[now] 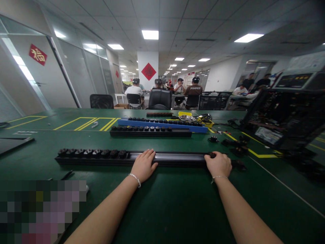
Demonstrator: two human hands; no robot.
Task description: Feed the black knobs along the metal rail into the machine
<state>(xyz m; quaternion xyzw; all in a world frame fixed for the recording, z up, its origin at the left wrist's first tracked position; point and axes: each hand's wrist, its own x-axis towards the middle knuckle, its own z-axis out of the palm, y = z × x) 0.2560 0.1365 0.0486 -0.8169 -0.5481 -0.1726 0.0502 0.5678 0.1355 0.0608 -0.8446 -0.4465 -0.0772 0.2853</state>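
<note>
A long black rail [177, 157] with a shiny strip along its top lies across the green table in front of me. Several black knob-like parts [92, 153] sit in a row along its left portion. My left hand [144, 164] holds the rail near its middle, fingers laid over the top and thumb on the near side. Near the rail's right end my right hand [218, 165] is closed around a small black part [212, 155], mostly hidden by the fingers. Whether that part touches the rail I cannot tell.
Behind are a second black rail [149, 134] with similar parts and a blue tray [203, 129]. Loose black parts [237, 147] lie to the right, beside a large open black case [286, 118]. A yellow tray [185, 114] stands farther back. People sit at tables beyond.
</note>
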